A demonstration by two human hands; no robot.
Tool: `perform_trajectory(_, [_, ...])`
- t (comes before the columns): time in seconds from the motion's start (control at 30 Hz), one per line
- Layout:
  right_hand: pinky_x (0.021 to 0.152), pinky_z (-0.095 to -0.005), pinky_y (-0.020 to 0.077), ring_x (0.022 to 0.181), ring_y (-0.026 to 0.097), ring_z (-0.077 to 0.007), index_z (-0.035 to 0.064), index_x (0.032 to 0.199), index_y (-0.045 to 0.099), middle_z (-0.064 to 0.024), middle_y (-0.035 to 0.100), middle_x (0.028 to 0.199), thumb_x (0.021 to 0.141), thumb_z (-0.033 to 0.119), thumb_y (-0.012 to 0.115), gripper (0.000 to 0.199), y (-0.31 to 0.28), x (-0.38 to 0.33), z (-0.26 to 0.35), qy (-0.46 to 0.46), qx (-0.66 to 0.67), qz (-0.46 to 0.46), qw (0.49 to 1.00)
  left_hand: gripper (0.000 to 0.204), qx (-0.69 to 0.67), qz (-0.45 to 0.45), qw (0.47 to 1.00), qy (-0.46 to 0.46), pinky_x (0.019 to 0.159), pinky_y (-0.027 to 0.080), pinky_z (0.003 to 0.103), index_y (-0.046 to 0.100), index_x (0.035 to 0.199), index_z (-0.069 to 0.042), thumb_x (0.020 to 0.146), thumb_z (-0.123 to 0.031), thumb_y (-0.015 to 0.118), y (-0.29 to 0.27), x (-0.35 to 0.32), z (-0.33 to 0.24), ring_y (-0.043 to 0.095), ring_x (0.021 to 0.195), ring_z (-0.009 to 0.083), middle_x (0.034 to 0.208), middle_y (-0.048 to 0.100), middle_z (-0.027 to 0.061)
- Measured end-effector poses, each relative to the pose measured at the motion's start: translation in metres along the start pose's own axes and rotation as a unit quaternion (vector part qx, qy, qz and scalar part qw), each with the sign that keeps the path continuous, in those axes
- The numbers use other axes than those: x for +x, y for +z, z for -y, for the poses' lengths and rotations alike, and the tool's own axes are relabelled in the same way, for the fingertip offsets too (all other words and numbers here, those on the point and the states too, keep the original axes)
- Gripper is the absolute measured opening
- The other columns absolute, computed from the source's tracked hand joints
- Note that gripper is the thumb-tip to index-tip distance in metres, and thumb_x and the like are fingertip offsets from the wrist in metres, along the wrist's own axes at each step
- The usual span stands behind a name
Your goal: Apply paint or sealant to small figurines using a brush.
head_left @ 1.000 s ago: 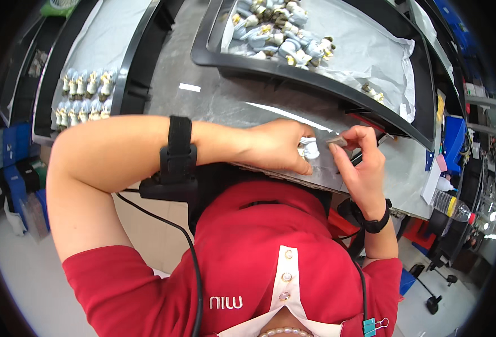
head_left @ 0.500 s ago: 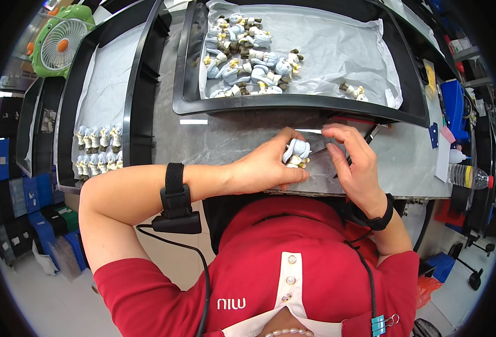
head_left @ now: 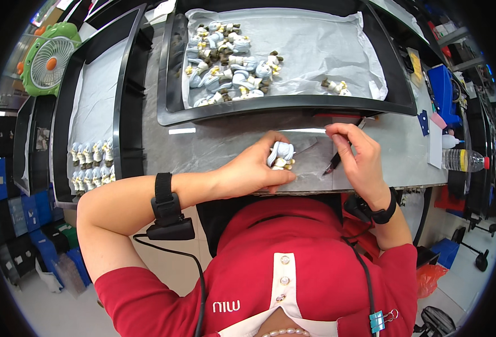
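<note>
A small figurine [head_left: 282,153] with pale blue hair and cream and yellow parts sits in my left hand [head_left: 253,165]. The thumb and fingers close round it just above the near edge of the grey table [head_left: 203,151]. To the right, apart from the figurine, is my right hand [head_left: 357,154]. Its thumb and index finger are bent toward each other; anything between the fingertips is too small to make out. Partly behind that hand, a slim dark pointed tool [head_left: 331,164] rests on the table with its tip toward me.
Beyond my hands stands a large black tray [head_left: 231,115], lined with white sheeting, holding a pile of similar figurines [head_left: 225,67] and one apart [head_left: 336,87]. At left, another black tray [head_left: 125,106] holds upright figurine rows [head_left: 90,165]. A bottle [head_left: 464,160] and green fan [head_left: 50,59] flank the table.
The whole view has shifted slightly, so the trays appear farther left. My right hand has drawn away from the figurine, uncovering more of the dark tool. My left hand keeps its hold.
</note>
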State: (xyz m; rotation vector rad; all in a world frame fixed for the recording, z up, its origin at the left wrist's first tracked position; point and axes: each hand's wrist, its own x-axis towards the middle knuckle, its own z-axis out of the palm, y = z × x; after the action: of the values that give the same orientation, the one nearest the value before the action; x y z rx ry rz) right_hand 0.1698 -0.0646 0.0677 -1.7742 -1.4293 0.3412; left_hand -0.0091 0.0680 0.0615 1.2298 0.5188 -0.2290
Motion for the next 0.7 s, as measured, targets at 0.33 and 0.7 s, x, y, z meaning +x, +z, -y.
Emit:
perform_trajectory(0.33, [0.064, -0.0293, 0.0473, 0.071, 0.061, -0.0213, 0.0022, 0.095, 0.06, -0.0129, 0.063, 0.083, 0.08, 0.0, 0.053, 0.016, -0.043, -0.016, -0.037, 0.032, -0.108, -0.034, 0.993, 0.041, 0.069, 0.058, 0.996, -0.029, 0.048, 0.039, 0.021, 0.038, 0.112, -0.006, 0.081, -0.012, 0.064, 0.0, -0.003, 0.003, 0.048, 0.054, 0.0069, 0.075, 0.052, 0.0017])
perform_trajectory(0.7, [0.056, -0.0288, 0.048, 0.066, 0.06, -0.0189, 0.0069, 0.07, 0.057, -0.0063, 0.055, 0.07, 0.067, 0.01, 0.055, 0.005, -0.003, 0.024, -0.036, -0.249, -0.39, 0.098, 0.881, 0.038, 0.102, 0.091, 0.989, -0.059, 0.047, 0.039, 0.02, 0.04, 0.11, -0.007, 0.08, -0.009, 0.063, 0.003, 0.001, 0.004, 0.048, 0.052, 0.0073, 0.072, 0.052, 0.0023])
